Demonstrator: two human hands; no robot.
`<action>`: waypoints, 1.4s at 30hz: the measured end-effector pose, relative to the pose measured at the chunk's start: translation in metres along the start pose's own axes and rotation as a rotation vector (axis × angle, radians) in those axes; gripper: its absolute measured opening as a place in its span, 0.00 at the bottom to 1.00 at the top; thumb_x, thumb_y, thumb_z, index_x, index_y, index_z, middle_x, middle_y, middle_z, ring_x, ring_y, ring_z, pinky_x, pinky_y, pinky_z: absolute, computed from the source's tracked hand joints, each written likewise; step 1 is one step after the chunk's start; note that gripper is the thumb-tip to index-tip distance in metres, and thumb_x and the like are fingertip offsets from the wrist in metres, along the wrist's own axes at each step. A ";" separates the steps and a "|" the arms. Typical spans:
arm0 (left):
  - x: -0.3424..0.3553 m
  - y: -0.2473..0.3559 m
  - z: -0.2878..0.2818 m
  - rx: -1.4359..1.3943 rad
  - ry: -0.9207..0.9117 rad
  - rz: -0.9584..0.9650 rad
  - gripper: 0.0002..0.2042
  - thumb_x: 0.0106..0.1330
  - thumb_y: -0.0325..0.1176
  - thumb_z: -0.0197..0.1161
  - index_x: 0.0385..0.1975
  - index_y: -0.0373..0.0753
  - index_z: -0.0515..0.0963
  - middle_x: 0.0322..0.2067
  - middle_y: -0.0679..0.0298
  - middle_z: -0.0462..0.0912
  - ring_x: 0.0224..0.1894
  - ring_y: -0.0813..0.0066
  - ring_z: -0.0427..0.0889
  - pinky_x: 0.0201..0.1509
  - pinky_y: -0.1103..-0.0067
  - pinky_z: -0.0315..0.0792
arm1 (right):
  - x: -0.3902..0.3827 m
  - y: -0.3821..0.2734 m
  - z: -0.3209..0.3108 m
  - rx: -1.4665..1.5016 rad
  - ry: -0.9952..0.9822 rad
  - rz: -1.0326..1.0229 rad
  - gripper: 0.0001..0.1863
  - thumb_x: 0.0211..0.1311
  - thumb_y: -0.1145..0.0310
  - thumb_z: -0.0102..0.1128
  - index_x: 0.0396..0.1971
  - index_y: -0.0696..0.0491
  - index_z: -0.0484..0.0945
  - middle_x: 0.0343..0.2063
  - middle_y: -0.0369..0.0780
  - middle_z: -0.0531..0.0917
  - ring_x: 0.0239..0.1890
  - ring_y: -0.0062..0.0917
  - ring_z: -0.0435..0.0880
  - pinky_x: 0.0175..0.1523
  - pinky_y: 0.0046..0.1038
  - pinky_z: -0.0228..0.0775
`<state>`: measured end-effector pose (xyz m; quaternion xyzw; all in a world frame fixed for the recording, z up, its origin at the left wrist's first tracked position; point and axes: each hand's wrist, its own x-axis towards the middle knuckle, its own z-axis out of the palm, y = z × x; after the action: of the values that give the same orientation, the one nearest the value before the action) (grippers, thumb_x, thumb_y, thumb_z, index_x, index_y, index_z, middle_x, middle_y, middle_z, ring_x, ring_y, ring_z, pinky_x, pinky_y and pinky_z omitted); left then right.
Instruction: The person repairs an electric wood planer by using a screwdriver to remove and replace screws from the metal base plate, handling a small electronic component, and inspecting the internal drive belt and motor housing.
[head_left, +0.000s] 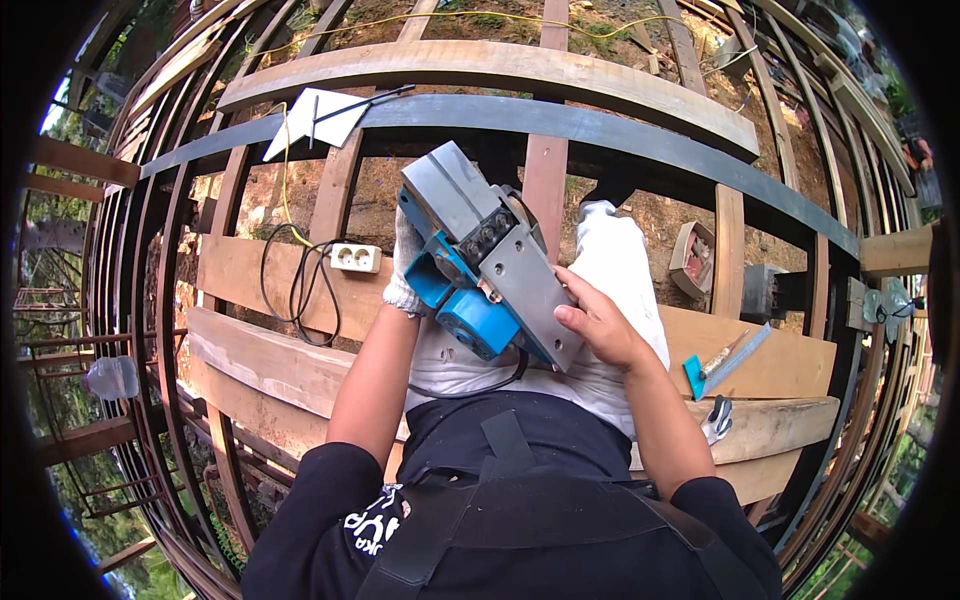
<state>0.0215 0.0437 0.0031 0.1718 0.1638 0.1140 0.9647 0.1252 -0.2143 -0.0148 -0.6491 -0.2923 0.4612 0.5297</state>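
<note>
A blue electric planer (478, 318) rests over my lap, turned so its grey metal sole (530, 295) faces up. The dark slot of the cutter drum lies between the two sole plates. My left hand (404, 262), in a pale knitted glove, is closed around the planer's left side; its fingers are partly hidden behind the body. On the other side, my bare right hand (603, 322) grips the edge of the longer sole plate, thumb lying on the metal. A black cable curves from the planer across my white trousers.
Wooden planks (270, 335) lie beneath me. At left are a white socket block (356, 258) and coiled black cable. At right lie a teal-handled try square (735, 360), a glove (717, 418) and a small box (692, 262). A white sheet (318, 122) sits on the metal beam (600, 128).
</note>
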 end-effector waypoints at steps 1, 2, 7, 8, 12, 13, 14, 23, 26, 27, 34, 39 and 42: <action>0.004 0.004 0.011 -0.059 -0.068 -0.028 0.30 0.70 0.59 0.58 0.62 0.42 0.74 0.55 0.58 0.80 0.55 0.61 0.81 0.57 0.65 0.79 | -0.003 -0.019 0.005 -0.037 0.027 -0.125 0.52 0.63 0.38 0.65 0.71 0.66 0.60 0.62 0.56 0.75 0.68 0.40 0.72 0.71 0.34 0.61; 0.008 0.006 0.012 -0.100 -0.119 -0.035 0.30 0.70 0.59 0.58 0.62 0.42 0.74 0.55 0.58 0.80 0.55 0.61 0.81 0.57 0.65 0.79 | -0.006 -0.040 0.009 -0.075 0.053 -0.247 0.57 0.58 0.38 0.71 0.72 0.67 0.58 0.63 0.57 0.74 0.69 0.42 0.71 0.72 0.35 0.60; 0.024 0.006 -0.020 -0.110 -0.287 0.069 0.30 0.70 0.59 0.59 0.62 0.42 0.74 0.55 0.58 0.80 0.54 0.61 0.81 0.57 0.64 0.79 | 0.007 -0.100 0.029 -0.433 0.075 -0.535 0.55 0.45 0.50 0.81 0.68 0.65 0.63 0.50 0.57 0.84 0.52 0.46 0.87 0.57 0.35 0.77; 0.025 0.005 -0.025 -0.116 -0.301 0.086 0.30 0.70 0.58 0.60 0.62 0.42 0.74 0.55 0.58 0.80 0.54 0.61 0.81 0.57 0.64 0.79 | 0.014 -0.103 0.034 -0.432 0.057 -0.537 0.55 0.45 0.50 0.81 0.68 0.65 0.63 0.50 0.57 0.84 0.52 0.46 0.87 0.57 0.35 0.77; 0.035 0.001 -0.038 -0.124 -0.352 0.141 0.29 0.69 0.58 0.60 0.62 0.43 0.74 0.55 0.58 0.80 0.54 0.61 0.81 0.57 0.64 0.79 | 0.046 -0.107 0.056 -0.564 0.353 -0.520 0.43 0.43 0.56 0.79 0.60 0.63 0.76 0.37 0.53 0.87 0.35 0.43 0.89 0.41 0.37 0.80; 0.035 0.001 -0.041 -0.128 -0.361 0.153 0.29 0.69 0.58 0.60 0.62 0.43 0.74 0.55 0.58 0.80 0.54 0.61 0.81 0.57 0.64 0.79 | 0.052 -0.112 0.057 -0.568 0.345 -0.505 0.43 0.43 0.56 0.81 0.60 0.61 0.76 0.38 0.52 0.87 0.36 0.39 0.90 0.41 0.34 0.80; 0.036 0.001 -0.043 -0.131 -0.369 0.167 0.29 0.69 0.58 0.61 0.62 0.43 0.74 0.55 0.58 0.80 0.54 0.61 0.81 0.56 0.64 0.79 | 0.058 -0.116 0.059 -0.572 0.338 -0.490 0.43 0.44 0.56 0.83 0.60 0.59 0.76 0.40 0.50 0.88 0.36 0.34 0.90 0.41 0.31 0.80; 0.041 0.000 -0.058 -0.145 -0.419 0.233 0.29 0.68 0.56 0.62 0.61 0.43 0.74 0.55 0.58 0.80 0.53 0.61 0.81 0.56 0.64 0.79 | 0.093 -0.125 0.083 -0.600 0.408 -0.534 0.39 0.48 0.50 0.82 0.54 0.61 0.80 0.30 0.45 0.87 0.27 0.26 0.86 0.35 0.27 0.77; 0.042 0.000 -0.062 -0.141 -0.438 0.256 0.29 0.68 0.56 0.63 0.61 0.43 0.74 0.55 0.58 0.80 0.53 0.61 0.81 0.56 0.64 0.79 | 0.098 -0.125 0.084 -0.555 0.393 -0.530 0.38 0.48 0.49 0.82 0.53 0.61 0.80 0.29 0.44 0.87 0.26 0.23 0.84 0.35 0.25 0.77; 0.042 0.000 -0.063 -0.139 -0.441 0.264 0.29 0.68 0.56 0.63 0.61 0.43 0.74 0.55 0.58 0.80 0.53 0.61 0.81 0.56 0.64 0.79 | 0.099 -0.123 0.084 -0.558 0.396 -0.536 0.39 0.49 0.49 0.82 0.54 0.61 0.80 0.28 0.43 0.87 0.25 0.21 0.83 0.34 0.24 0.76; 0.040 -0.003 -0.063 -0.153 -0.399 0.296 0.28 0.71 0.57 0.57 0.62 0.43 0.73 0.56 0.59 0.80 0.53 0.61 0.80 0.56 0.65 0.78 | 0.104 -0.117 0.087 -0.605 0.432 -0.598 0.40 0.49 0.49 0.81 0.55 0.63 0.80 0.27 0.43 0.86 0.24 0.21 0.81 0.33 0.24 0.75; 0.031 -0.004 -0.048 0.183 -0.024 0.386 0.28 0.73 0.57 0.56 0.63 0.43 0.72 0.58 0.59 0.78 0.56 0.63 0.79 0.60 0.67 0.76 | 0.104 -0.115 0.085 -0.588 0.426 -0.590 0.41 0.49 0.48 0.80 0.55 0.65 0.79 0.32 0.48 0.86 0.30 0.34 0.85 0.38 0.31 0.77; 0.032 0.005 -0.061 -0.011 -0.312 0.329 0.29 0.71 0.57 0.59 0.63 0.44 0.72 0.59 0.60 0.78 0.58 0.65 0.78 0.62 0.68 0.75 | 0.106 -0.116 0.090 -0.625 0.440 -0.655 0.40 0.49 0.50 0.81 0.55 0.64 0.80 0.30 0.44 0.87 0.25 0.23 0.83 0.34 0.26 0.76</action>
<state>0.0288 0.0747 -0.0581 0.2064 -0.0185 0.2428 0.9477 0.0991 -0.0537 0.0643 -0.7327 -0.4862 0.0135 0.4760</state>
